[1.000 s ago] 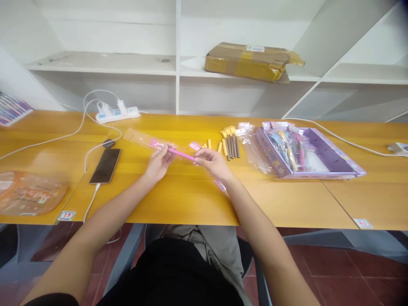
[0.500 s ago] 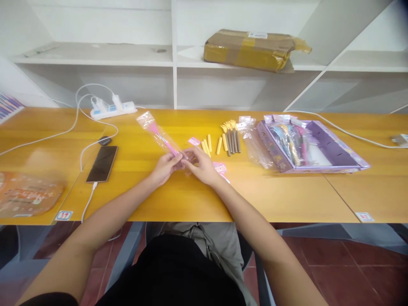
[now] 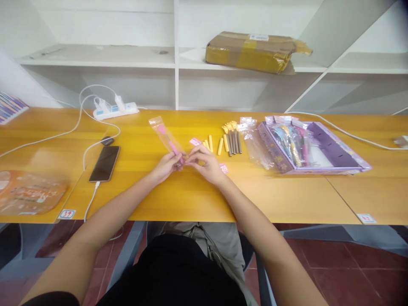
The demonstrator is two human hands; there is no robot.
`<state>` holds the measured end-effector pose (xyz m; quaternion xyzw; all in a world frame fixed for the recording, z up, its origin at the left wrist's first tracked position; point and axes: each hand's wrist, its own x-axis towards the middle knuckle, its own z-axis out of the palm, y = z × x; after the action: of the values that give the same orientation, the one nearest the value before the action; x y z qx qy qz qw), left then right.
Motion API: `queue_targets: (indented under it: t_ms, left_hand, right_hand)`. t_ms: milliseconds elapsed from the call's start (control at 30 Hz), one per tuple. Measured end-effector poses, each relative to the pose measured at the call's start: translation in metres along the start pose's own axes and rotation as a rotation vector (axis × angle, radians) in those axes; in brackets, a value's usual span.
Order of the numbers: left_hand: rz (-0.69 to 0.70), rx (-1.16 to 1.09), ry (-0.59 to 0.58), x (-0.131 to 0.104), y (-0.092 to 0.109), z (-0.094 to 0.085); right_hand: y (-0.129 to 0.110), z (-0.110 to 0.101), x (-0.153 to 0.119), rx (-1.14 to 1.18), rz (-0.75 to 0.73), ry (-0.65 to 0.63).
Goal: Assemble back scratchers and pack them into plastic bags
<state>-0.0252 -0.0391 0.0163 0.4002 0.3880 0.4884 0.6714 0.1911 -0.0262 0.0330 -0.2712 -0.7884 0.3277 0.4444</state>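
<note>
A clear plastic sleeve [image 3: 165,137] with a pink stick-like item inside slants up and left over the table. Its lower end is in my left hand [image 3: 168,166], whose fingers are closed on it. My right hand [image 3: 205,162] pinches at the sleeve's lower right edge. Beyond the right hand lie yellow sticks [image 3: 220,146] and several dark-handled pieces with yellow claw-like tops [image 3: 233,138]. One pink card [image 3: 195,141] lies behind the right hand, another [image 3: 223,168] beside it. Empty clear sleeves [image 3: 257,146] are spread next to the dark-handled pieces.
A purple box [image 3: 338,148] with wrapped items stands at the right. On the left are a phone [image 3: 104,163] with a white cable, a power strip [image 3: 116,110] and an orange packet [image 3: 32,193]. A taped parcel [image 3: 250,51] rests on the shelf.
The sleeve has swung to a steeper slant, its top moving right. My right hand's fingers have drawn back slightly to the right and now pinch at the sleeve's edge.
</note>
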Motion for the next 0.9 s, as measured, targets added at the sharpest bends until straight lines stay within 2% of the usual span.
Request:
queue_targets:
  t_ms: [167, 300, 500, 733, 900]
  left_hand:
    - [-0.012, 0.084, -0.079, -0.001, -0.008, 0.002]
    - [-0.003, 0.073, -0.072, -0.002, -0.011, 0.003]
    - [0.002, 0.180, -0.075, -0.004, -0.008, 0.003]
    - [0.013, 0.239, -0.023, -0.002, -0.009, 0.004]
    - [0.005, 0.277, -0.018, 0.000, -0.010, 0.003]
  right_hand:
    - [0.002, 0.001, 0.001, -0.056, 0.071, 0.039]
    - [0.003, 0.001, 0.001, -0.107, 0.122, 0.048]
    - [0.004, 0.003, 0.000, -0.101, 0.105, 0.082]
    - [0.007, 0.005, 0.000, -0.052, 0.201, 0.114]
    - [0.010, 0.005, 0.000, -0.015, 0.179, 0.115]
